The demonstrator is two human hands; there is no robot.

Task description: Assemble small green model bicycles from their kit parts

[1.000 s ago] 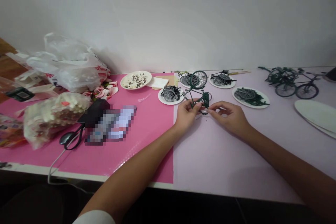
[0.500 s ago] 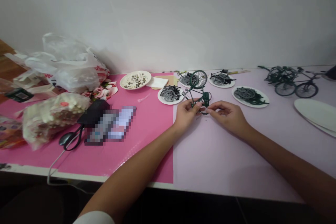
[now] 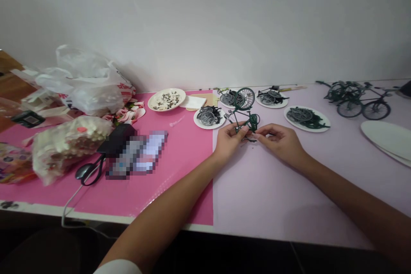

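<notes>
My left hand (image 3: 230,139) is closed around a dark green model bicycle (image 3: 237,116), held tilted with one spoked wheel (image 3: 245,98) pointing up. My right hand (image 3: 278,140) pinches at the bicycle's lower right side, thumb and index finger together. Whatever sits between those fingertips is too small to make out. Thin dark parts stick out below the bicycle between both hands. Behind it, white plates hold wheels and dark parts: one plate (image 3: 205,127) at left and another plate (image 3: 324,128) at right carry grey wheels, the latter with green pieces too.
Assembled model bicycles (image 3: 362,100) stand at the back right, near stacked white plates (image 3: 385,137). A bowl of small pale pieces (image 3: 167,109) sits at the back. On the pink left side lie plastic bags (image 3: 93,81), a packed bag (image 3: 70,145), a black device with a cable (image 3: 118,139) and blurred items.
Both hands stay close together on the bicycle, which has turned very slightly. The whole view has shifted a little to the right; nothing was visibly put down or picked up.
</notes>
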